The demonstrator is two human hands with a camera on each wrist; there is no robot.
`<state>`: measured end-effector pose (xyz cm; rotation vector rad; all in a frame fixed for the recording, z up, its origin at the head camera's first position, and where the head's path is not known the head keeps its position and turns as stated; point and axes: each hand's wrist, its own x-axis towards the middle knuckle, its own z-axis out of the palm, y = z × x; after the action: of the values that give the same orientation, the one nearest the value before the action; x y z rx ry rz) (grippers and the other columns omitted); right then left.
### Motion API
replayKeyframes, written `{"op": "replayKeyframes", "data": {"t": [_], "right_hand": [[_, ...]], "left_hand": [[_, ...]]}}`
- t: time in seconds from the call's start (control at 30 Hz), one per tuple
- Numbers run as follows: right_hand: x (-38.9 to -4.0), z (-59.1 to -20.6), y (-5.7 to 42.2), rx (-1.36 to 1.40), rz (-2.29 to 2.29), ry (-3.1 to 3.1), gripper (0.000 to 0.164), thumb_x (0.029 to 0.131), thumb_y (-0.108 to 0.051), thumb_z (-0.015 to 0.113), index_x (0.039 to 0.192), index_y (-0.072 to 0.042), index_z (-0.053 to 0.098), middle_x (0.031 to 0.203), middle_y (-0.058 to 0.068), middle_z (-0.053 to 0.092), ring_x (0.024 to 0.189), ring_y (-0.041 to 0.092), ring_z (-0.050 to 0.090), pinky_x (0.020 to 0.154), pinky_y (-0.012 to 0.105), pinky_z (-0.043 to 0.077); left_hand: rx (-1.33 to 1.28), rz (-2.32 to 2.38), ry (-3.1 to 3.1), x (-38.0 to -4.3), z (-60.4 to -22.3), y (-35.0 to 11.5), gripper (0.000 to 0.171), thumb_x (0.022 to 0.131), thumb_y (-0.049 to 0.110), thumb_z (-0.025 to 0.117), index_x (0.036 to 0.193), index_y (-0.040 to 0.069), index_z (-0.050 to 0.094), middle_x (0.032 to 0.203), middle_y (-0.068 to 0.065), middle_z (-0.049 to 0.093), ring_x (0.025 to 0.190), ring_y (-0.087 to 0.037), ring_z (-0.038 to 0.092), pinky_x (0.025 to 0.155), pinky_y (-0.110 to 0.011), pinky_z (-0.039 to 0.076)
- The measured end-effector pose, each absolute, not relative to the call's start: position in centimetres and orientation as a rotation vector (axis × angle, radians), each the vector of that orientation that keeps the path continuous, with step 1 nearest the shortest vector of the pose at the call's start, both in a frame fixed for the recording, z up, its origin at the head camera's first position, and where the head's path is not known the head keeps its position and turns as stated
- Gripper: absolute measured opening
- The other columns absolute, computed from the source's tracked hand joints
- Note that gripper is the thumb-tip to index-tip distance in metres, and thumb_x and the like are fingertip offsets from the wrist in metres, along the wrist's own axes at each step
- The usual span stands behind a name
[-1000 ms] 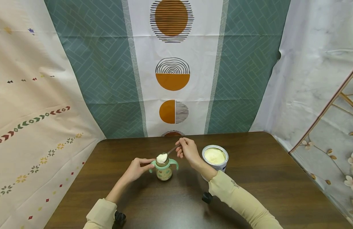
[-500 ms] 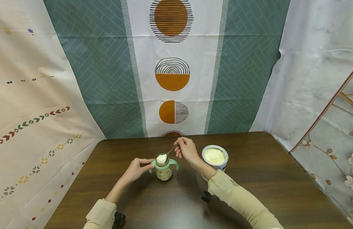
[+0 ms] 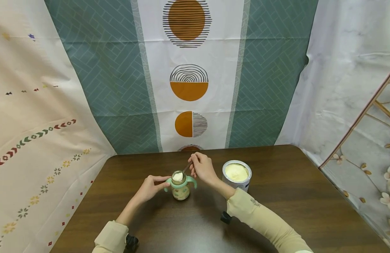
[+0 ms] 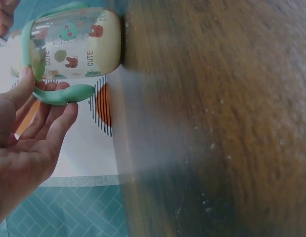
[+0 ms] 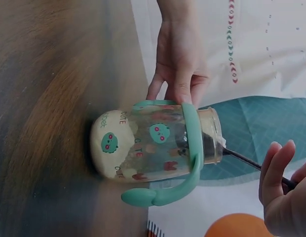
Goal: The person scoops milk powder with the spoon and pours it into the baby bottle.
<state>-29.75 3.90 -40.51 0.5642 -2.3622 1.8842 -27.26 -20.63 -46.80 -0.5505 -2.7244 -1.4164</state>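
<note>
A clear baby bottle (image 5: 148, 143) with a green two-handled ring and printed cartoon faces stands upright on the table, its mouth uncapped. Pale powder (image 5: 109, 143) lies in its bottom. My left hand (image 3: 152, 188) pinches one green handle (image 4: 64, 95) between thumb and fingers. In my right hand (image 3: 202, 168) is a thin dark-handled spoon (image 5: 246, 160), slanted into the bottle's mouth. White powder (image 3: 178, 176) heaped on the spoon shows at the opening; the spoon's bowl is mostly hidden by it.
An open tin (image 3: 237, 175) of pale yellow powder stands right of the bottle, behind my right forearm. The brown wooden table (image 3: 277, 196) ends at a patterned cloth backdrop (image 3: 195, 88) at the back, with hanging cloths on both sides.
My right hand has moved slightly left and the spoon stands steeper. The white heap sits lower and looks smaller in the bottle's mouth. My left hand keeps its hold on the handle.
</note>
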Motion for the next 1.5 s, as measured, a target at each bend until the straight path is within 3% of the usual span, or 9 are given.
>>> {"op": "replayKeyframes", "data": {"t": [0.2,0.33,0.5,0.63,1.03,1.33,1.5], "right_hand": [[-29.6,-40.8,3.9,0.731,1.713,-2.403,0.032,0.106,-0.025,0.040,0.092,-0.006,0.061,0.073,0.020,0.063,0.045,0.015,0.055,0.044,0.034,0.051],[-29.6,-41.1,4.2,1.018,1.460,-2.400,0.030,0.106,-0.022,0.040,0.094,-0.004,0.061,0.072,0.016,0.063,0.047,0.010,0.054,0.044,0.024,0.047],[-29.6,-41.2,4.6,1.421,1.026,-2.256,0.018,0.103,-0.013,0.047,0.100,-0.003,0.062,0.081,0.010,0.065,0.059,0.004,0.053,0.058,0.014,0.048],[-29.4,-41.4,5.0,1.585,0.799,-2.127,0.009,0.095,-0.007,0.058,0.102,-0.005,0.064,0.088,0.004,0.065,0.072,0.006,0.058,0.070,0.012,0.049],[-29.6,-41.5,5.8,1.582,0.600,-2.019,0.012,0.090,-0.012,0.067,0.101,-0.012,0.068,0.086,-0.004,0.062,0.064,0.002,0.054,0.063,0.009,0.044],[-30.0,-41.3,6.4,1.472,0.755,-2.073,0.015,0.100,-0.019,0.053,0.103,-0.010,0.065,0.096,-0.003,0.066,0.081,0.005,0.062,0.074,0.015,0.050],[-29.9,-41.1,6.6,1.439,0.792,-2.111,0.015,0.101,-0.017,0.051,0.105,-0.011,0.064,0.098,-0.002,0.068,0.084,0.006,0.062,0.075,0.019,0.051]], "left_hand": [[-0.552,-1.410,-2.721,-27.3,-46.6,-20.6,0.036,0.088,0.028,0.070,0.119,0.010,0.071,0.115,-0.011,0.071,0.108,-0.028,0.066,0.081,-0.028,0.055],[-0.555,-1.404,-2.718,-27.4,-46.5,-20.6,0.035,0.088,0.028,0.070,0.118,0.010,0.071,0.115,-0.011,0.071,0.107,-0.027,0.066,0.080,-0.025,0.054],[-0.555,-1.418,-2.720,-27.4,-46.6,-20.6,0.035,0.088,0.028,0.070,0.118,0.011,0.071,0.115,-0.011,0.071,0.107,-0.027,0.066,0.079,-0.024,0.054],[-0.567,-1.428,-2.712,-27.4,-46.6,-20.6,0.035,0.088,0.028,0.070,0.118,0.011,0.071,0.115,-0.012,0.071,0.105,-0.027,0.067,0.078,-0.023,0.054],[-0.572,-1.428,-2.712,-27.4,-46.7,-20.7,0.036,0.089,0.028,0.070,0.119,0.010,0.070,0.116,-0.012,0.070,0.106,-0.028,0.066,0.079,-0.024,0.054],[-0.552,-1.401,-2.728,-27.4,-46.7,-20.6,0.036,0.088,0.030,0.070,0.119,0.011,0.071,0.116,-0.011,0.070,0.111,-0.029,0.065,0.084,-0.032,0.055],[-0.552,-1.395,-2.728,-27.3,-46.7,-20.6,0.036,0.088,0.030,0.070,0.119,0.012,0.071,0.115,-0.010,0.071,0.111,-0.028,0.065,0.085,-0.032,0.055]]}}
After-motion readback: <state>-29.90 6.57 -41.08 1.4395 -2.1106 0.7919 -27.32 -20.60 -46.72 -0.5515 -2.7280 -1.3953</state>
